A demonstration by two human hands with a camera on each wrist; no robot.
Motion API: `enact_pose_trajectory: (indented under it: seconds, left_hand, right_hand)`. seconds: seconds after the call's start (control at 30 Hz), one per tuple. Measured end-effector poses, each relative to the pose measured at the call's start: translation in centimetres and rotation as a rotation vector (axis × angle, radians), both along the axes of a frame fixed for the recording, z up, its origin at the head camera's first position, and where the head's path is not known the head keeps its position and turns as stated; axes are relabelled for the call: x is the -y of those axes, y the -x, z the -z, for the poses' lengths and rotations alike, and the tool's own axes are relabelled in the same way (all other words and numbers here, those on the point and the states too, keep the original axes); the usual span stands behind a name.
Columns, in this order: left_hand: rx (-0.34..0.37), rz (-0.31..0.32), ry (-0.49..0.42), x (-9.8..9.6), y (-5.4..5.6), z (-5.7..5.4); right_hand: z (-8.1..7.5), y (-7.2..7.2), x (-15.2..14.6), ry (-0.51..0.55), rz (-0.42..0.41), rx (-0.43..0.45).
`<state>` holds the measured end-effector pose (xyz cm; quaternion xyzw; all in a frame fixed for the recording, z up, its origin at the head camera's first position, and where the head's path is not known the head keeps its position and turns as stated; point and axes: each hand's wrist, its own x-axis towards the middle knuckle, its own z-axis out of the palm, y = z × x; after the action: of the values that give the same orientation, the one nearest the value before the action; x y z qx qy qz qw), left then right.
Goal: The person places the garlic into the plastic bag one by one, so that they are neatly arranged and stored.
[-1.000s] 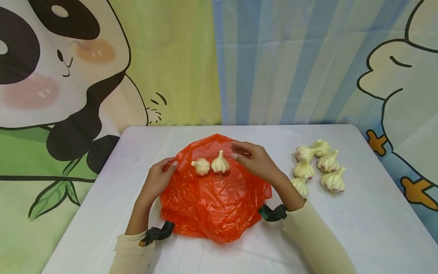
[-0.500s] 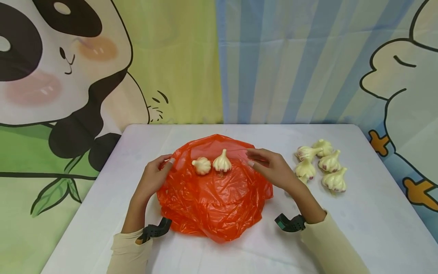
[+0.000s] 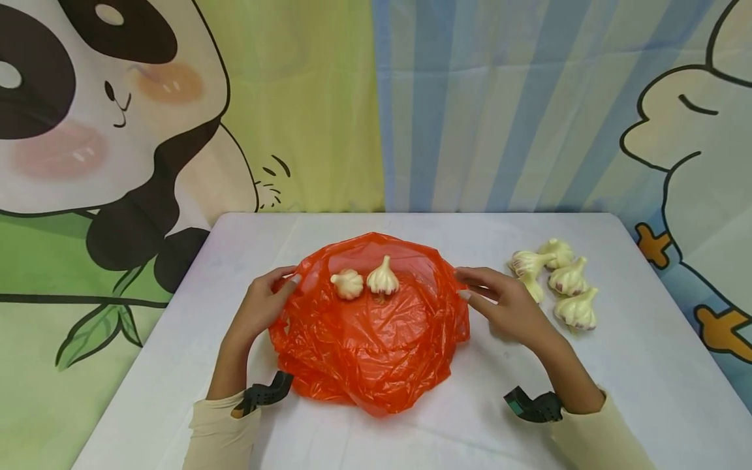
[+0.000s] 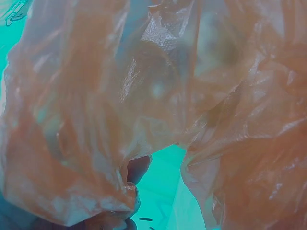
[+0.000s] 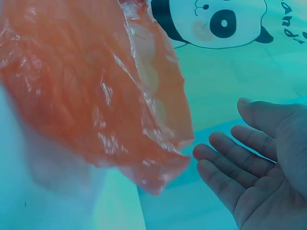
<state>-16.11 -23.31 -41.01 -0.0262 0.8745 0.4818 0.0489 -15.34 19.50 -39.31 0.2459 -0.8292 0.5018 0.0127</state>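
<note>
A crumpled red plastic bag (image 3: pixel 382 352) lies spread in the middle of the table, its mouth facing up and back. Inside the mouth are two garlic bulbs, one on its side (image 3: pixel 347 284) and one upright (image 3: pixel 383 279). My left hand (image 3: pixel 262 303) pinches the bag's left rim between thumb and fingers; in the left wrist view the film hides most of that hand. Just off the bag's right edge is my right hand (image 3: pixel 514 310), palm toward the bag. Its fingers (image 5: pixel 225 167) are spread and hold nothing in the right wrist view.
Several more garlic bulbs (image 3: pixel 567 281) sit in a cluster at the right of the white table (image 3: pixel 640 365), partly behind my right hand. A printed curtain (image 3: pixel 317 117) hangs behind the table's back edge.
My right hand has moved right, from above the bag's opening to beyond its right edge, and now overlaps the near bulbs of the cluster. The left hand keeps its hold, with a slight shift left.
</note>
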Motion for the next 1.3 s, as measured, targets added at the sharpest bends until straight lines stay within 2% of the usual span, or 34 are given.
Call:
enact_pose_trajectory:
  seconds: [0.3, 0.43, 0.7, 0.97, 1.13, 1.3]
  left_hand:
    - [0.015, 0.009, -0.013, 0.1, -0.3, 0.1]
    - [0.016, 0.011, -0.008, 0.2, -0.4, 0.1]
    - [0.009, 0.023, 0.000, 0.2, -0.2, 0.4]
    - [-0.011, 0.025, 0.014, 0.2, -0.2, 0.7]
    - [-0.020, 0.030, 0.026, 0.1, -0.1, 0.6]
    - [-0.019, 0.029, 0.045, 0.2, -0.1, 0.4]
  right_hand:
    - [0.3, -1.4, -2.5, 0.031, 0.060, -0.085]
    - [0.5, -2.1, -3.7, 0.011, 0.088, -0.101]
    - [1.2, -2.9, -6.0, -0.076, 0.239, -0.123]
    - [2.1, -3.5, -8.0, -0.090, 0.305, -0.171]
    - [2.9, -4.0, -9.3, -0.101, 0.367, -0.133]
    - [3.7, -4.0, -10.1, -0.132, 0.356, -0.052]
